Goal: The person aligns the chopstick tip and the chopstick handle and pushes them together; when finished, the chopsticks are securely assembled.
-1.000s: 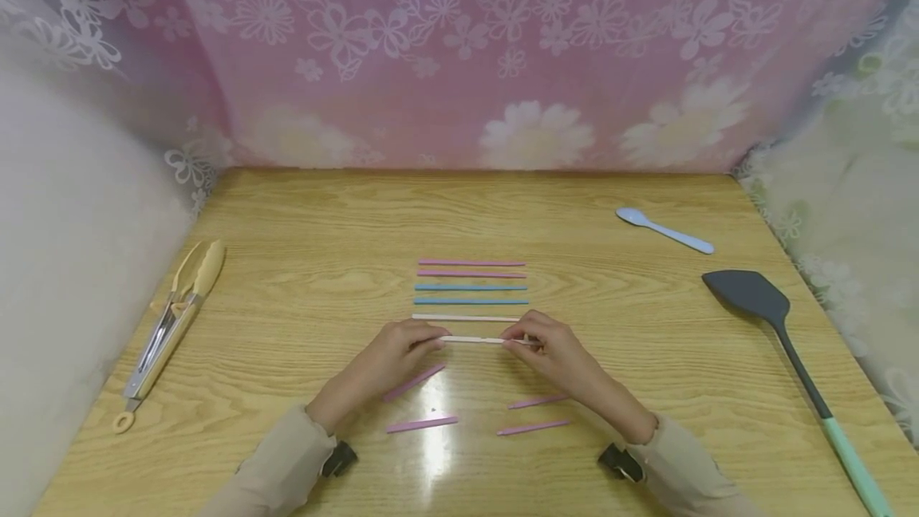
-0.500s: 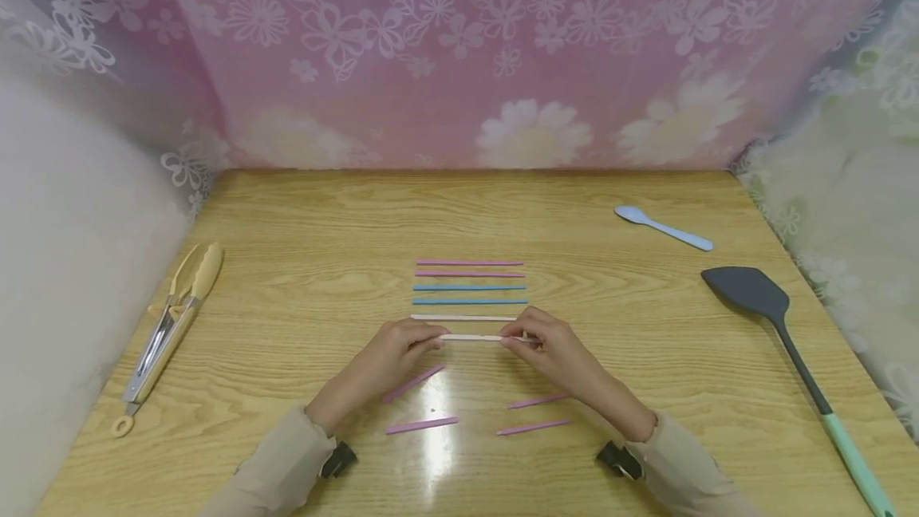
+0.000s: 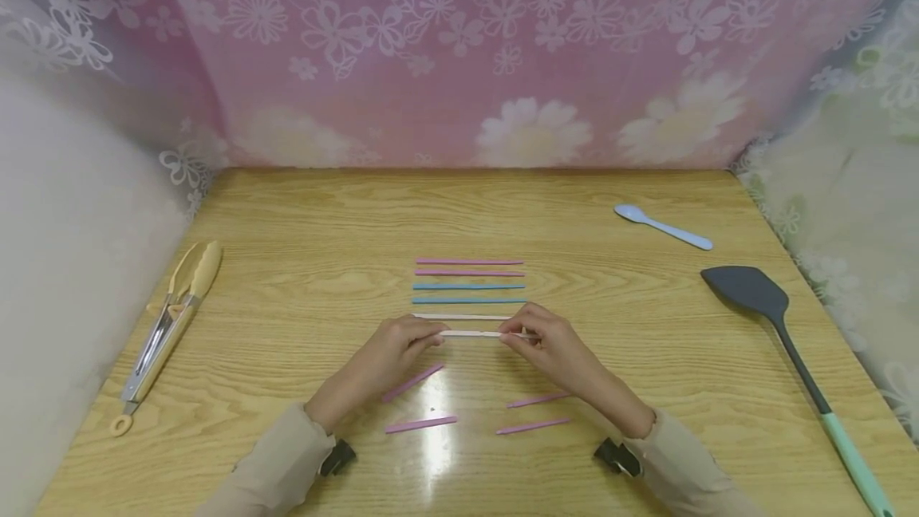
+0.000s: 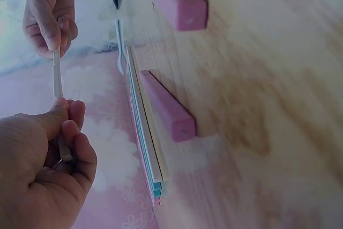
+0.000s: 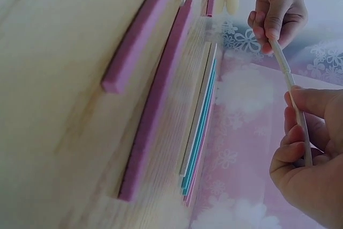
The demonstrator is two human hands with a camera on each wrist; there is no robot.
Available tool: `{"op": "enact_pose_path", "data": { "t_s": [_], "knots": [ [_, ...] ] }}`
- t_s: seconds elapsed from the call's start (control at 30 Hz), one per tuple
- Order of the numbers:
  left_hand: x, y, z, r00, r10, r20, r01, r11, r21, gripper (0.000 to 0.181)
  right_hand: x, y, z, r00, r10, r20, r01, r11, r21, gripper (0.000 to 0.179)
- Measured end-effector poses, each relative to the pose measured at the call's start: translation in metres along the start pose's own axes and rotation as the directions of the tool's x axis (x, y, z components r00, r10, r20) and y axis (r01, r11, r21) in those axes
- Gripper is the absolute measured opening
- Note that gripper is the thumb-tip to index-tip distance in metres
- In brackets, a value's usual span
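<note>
My left hand (image 3: 398, 349) pinches one end of a white chopstick (image 3: 467, 333), and my right hand (image 3: 549, 339) grips the other end. A joint line shows near the middle of this chopstick, which is held level above the table. In the left wrist view my left fingers curl round its near end. Just beyond it, a second white chopstick (image 3: 459, 317) lies on the table, its right end behind my right hand. Farther back, two blue chopsticks (image 3: 468, 287) and two pink chopsticks (image 3: 468, 262) lie parallel to it. Several short pink chopstick halves (image 3: 421, 424) lie nearer me.
Tan-handled tongs (image 3: 168, 333) lie at the left of the wooden table (image 3: 323, 222). On the right are a light blue spoon (image 3: 664, 227) and a dark spatula (image 3: 750, 294) with a green handle. A pink flowered cloth (image 3: 431, 62) hangs behind the table.
Both hands have shifted very slightly away from me with the white chopstick, toward the row. Their grip looks the same, and the other things lie as before.
</note>
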State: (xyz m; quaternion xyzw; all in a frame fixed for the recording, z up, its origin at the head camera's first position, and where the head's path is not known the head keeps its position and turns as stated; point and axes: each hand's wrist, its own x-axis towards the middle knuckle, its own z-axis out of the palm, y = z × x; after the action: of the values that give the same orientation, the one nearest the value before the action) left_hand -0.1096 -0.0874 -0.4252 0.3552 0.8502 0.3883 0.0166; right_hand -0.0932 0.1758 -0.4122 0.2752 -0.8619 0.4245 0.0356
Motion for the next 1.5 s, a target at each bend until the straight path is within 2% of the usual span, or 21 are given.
{"op": "enact_pose_path", "data": {
  "t_s": [0.4, 0.7, 1.17, 1.3, 1.5],
  "knots": [
    [0.0036, -0.0001, 0.0005, 0.998, 0.068, -0.013, -0.067, 0.998, 0.014, 0.023, 0.0003, 0.0003, -0.0004, 1.000, -0.003, 0.003, 0.003, 1.000, 0.015, 0.006],
    [0.0048, 0.0002, 0.0019, 0.994, 0.099, -0.041, -0.097, 0.994, 0.047, 0.022, 0.0007, -0.0012, -0.0009, 1.000, -0.018, -0.018, 0.018, 1.000, -0.017, 0.007],
    [0.0052, -0.0019, 0.0039, 0.973, 0.211, -0.093, -0.203, 0.975, 0.090, 0.020, 0.0002, -0.0018, 0.0010, 0.991, -0.098, -0.088, 0.091, 0.993, -0.074, 0.009],
    [0.0042, -0.0024, 0.0053, 0.971, 0.220, -0.098, -0.212, 0.974, 0.087, 0.020, -0.0004, -0.0015, 0.0024, 0.990, -0.108, -0.095, 0.101, 0.992, -0.079, 0.009],
    [0.0016, -0.0025, 0.0069, 0.979, 0.186, -0.084, -0.180, 0.981, 0.069, 0.020, -0.0014, -0.0007, 0.0053, 0.987, -0.121, -0.103, 0.112, 0.990, -0.090, 0.009]
  ]
}}
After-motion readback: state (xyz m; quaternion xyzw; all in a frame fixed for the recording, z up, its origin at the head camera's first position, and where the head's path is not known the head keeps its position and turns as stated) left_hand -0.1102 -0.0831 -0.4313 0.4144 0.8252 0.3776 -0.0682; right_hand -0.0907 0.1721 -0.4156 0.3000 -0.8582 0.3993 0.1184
